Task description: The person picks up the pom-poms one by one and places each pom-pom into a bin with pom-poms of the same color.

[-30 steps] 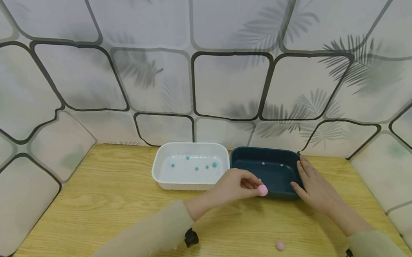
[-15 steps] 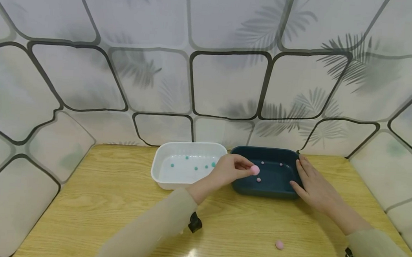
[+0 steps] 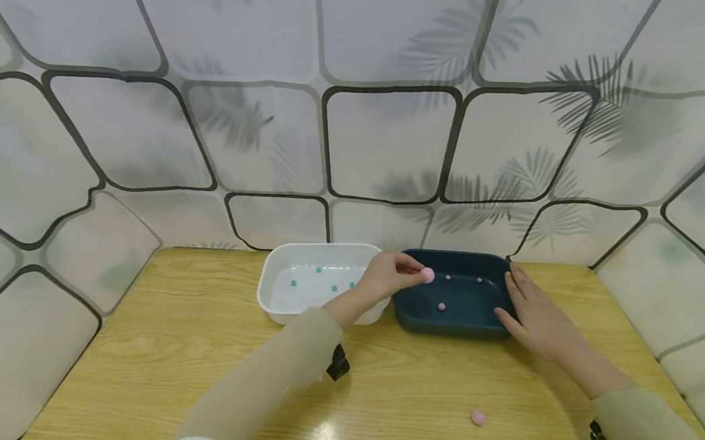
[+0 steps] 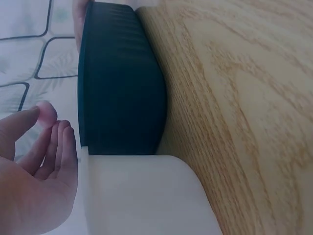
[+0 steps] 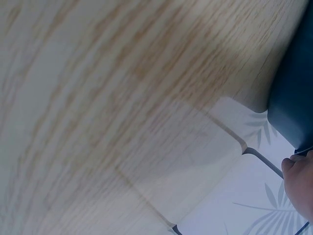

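Between thumb and fingertips my left hand [image 3: 388,274] pinches a pink ball [image 3: 426,275] above the left end of a dark blue tray [image 3: 451,328]. The left wrist view shows the same pink ball [image 4: 46,114] at the fingertips, beside the tray's rim. Three smaller pink balls lie in the tray, one of them [image 3: 441,307] near its front. My right hand [image 3: 540,319] rests on the tray's right end, its fingers extended along the rim. In the right wrist view only part of that hand [image 5: 299,183] shows.
A white tray [image 3: 286,317] stands against the blue one on the left, with several small green balls [image 3: 334,288] inside; my left hand and forearm cover part of it. Another pink ball [image 3: 478,417] lies on the wooden table [image 3: 199,345] near the front. A patterned wall [image 3: 387,148] rises behind.
My left hand has carried the pink ball from the blue tray's front edge up and back, slightly leftward, over the tray. The right hand has stayed in place.
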`<state>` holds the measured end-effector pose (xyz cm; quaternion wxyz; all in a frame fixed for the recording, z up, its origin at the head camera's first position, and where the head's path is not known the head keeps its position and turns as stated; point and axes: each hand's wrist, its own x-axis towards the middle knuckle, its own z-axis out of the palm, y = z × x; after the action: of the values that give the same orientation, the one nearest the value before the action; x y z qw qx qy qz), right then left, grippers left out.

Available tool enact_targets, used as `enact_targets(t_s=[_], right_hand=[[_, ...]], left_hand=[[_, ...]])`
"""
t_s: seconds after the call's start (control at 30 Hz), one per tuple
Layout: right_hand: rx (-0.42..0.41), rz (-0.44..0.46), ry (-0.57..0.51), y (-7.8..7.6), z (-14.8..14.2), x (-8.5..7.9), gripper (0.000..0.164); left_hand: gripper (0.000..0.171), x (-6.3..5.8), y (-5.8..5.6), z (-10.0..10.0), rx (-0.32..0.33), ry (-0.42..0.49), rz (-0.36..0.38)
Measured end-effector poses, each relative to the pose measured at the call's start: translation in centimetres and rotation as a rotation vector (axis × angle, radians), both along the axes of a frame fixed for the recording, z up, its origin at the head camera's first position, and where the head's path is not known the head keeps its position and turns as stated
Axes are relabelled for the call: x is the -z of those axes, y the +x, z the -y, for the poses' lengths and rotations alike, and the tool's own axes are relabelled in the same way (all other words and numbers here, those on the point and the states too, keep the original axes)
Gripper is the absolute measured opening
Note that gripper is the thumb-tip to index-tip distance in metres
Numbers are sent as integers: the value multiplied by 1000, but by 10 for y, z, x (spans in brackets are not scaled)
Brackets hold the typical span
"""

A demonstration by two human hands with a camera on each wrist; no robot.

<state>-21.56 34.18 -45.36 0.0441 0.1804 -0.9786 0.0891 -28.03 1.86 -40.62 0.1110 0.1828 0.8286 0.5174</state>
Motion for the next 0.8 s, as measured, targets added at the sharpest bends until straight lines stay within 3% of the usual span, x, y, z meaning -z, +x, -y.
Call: enact_targets(t_s=[0.33,0.8], right_hand=[[9,28,7,0,2,-3,85],[13,34,9,1,2,-3,85]], left_hand=[[30,5,-10,0,-32,-31,-16],[26,7,-10,-7,-69,-100,-11]])
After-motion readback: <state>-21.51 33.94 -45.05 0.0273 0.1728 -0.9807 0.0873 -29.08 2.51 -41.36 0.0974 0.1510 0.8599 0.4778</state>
